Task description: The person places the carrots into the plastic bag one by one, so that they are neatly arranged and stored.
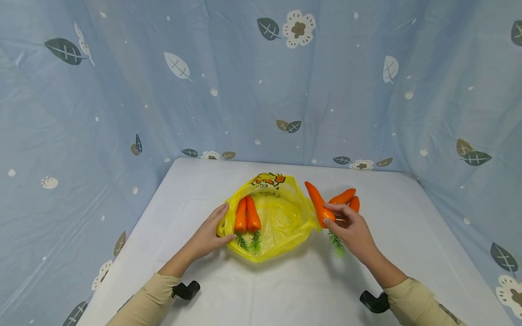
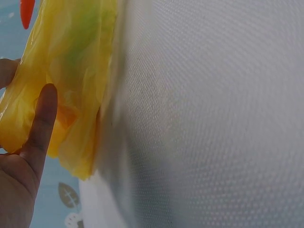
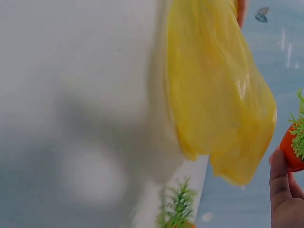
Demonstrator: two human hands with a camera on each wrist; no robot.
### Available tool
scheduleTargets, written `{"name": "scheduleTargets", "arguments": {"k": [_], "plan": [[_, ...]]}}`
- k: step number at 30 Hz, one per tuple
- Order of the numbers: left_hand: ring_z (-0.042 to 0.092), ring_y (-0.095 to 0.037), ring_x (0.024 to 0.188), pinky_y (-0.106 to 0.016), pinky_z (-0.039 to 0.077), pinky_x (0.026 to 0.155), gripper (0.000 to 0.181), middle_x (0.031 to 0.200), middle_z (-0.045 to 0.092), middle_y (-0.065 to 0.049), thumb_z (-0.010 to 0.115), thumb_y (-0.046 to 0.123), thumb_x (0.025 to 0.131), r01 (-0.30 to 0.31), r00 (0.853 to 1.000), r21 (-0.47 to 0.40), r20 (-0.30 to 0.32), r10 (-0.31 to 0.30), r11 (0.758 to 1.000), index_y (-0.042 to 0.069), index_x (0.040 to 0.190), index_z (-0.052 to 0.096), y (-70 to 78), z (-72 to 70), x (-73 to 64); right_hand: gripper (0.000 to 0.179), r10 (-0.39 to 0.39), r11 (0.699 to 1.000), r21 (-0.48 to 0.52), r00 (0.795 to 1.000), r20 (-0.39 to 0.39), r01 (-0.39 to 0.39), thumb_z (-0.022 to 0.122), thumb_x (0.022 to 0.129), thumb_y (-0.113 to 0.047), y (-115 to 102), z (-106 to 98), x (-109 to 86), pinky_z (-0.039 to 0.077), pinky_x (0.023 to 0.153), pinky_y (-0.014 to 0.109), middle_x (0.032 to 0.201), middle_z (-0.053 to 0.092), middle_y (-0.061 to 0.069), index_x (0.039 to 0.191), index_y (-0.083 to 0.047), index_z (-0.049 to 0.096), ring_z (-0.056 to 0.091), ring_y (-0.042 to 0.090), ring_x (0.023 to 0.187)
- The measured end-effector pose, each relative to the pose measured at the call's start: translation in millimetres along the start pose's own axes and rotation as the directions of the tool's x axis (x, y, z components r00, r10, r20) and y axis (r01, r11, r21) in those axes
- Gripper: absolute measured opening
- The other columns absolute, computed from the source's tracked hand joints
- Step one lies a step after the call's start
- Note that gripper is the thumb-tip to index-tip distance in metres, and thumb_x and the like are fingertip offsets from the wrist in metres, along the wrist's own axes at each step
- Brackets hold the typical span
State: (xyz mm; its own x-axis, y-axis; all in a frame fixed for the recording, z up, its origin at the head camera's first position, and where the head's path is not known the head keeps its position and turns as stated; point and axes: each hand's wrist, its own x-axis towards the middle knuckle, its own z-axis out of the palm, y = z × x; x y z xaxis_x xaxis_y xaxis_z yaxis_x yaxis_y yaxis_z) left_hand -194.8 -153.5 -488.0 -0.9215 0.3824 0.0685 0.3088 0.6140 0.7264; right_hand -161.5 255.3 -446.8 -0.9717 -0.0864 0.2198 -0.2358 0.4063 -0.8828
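Observation:
A yellow plastic bag (image 1: 285,244) lies with its mouth toward me, a cartoon print on its far side. Two orange carrots (image 1: 253,217) with green tops are inside at the left. My left hand (image 1: 210,233) holds the bag's left side, thumb near the front rim; the left wrist view has that thumb stretched along the yellow plastic (image 2: 71,57). Just right of the bag, my right hand (image 1: 352,231) pinches a carrot (image 1: 316,199) near its thick end, tip pointing away. Its leafy top (image 3: 298,133) shows above my fingers in the right wrist view.
Two more carrots (image 1: 343,196) lie on the white table (image 1: 253,299) behind and beside my right hand, partly hidden by it. A blue curtain (image 1: 228,90) with leaf and flower prints encloses the table at the back and sides.

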Motion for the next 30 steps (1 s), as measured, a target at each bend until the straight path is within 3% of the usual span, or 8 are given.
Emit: {"name": "scheduleTargets", "arguments": {"k": [11,18,30], "plan": [[0.023,-0.044,0.15,-0.062,0.025,0.118,0.095,0.166,0.019,-0.023,0.079,0.026,0.09,-0.002,1.0,-0.003,-0.001,0.002,1.0,0.001,0.161,0.021,-1.0,-0.2,0.5,0.037,-0.039,0.997,0.064,0.998,0.039,0.036,0.074,0.095,-0.014,-11,21,10.2,0.055,0.087,0.018,0.132,0.061,0.015,0.13,-0.005,0.065,0.063,0.021,0.109],[0.023,-0.045,0.15,-0.062,0.025,0.118,0.095,0.166,0.019,-0.023,0.079,0.025,0.09,-0.01,1.0,-0.003,-0.005,0.01,1.0,0.0,0.161,0.021,-1.6,-0.1,0.2,0.036,-0.019,0.997,0.071,0.998,0.055,0.015,0.074,0.094,-0.013,-18,33,11.4,0.053,0.089,0.018,0.133,0.061,0.015,0.129,-0.005,0.066,0.062,0.031,0.112],[0.023,-0.044,0.15,-0.062,0.025,0.118,0.095,0.166,0.02,-0.024,0.079,0.026,0.09,-0.01,1.0,0.003,-0.002,0.01,1.0,0.0,0.161,0.021,-1.5,0.0,-0.7,0.036,-0.033,0.994,0.111,0.995,0.094,0.022,0.075,0.094,-0.015,-26,51,18.3,0.054,0.088,0.02,0.131,0.062,0.013,0.129,-0.008,0.067,0.061,0.029,0.108]]}}
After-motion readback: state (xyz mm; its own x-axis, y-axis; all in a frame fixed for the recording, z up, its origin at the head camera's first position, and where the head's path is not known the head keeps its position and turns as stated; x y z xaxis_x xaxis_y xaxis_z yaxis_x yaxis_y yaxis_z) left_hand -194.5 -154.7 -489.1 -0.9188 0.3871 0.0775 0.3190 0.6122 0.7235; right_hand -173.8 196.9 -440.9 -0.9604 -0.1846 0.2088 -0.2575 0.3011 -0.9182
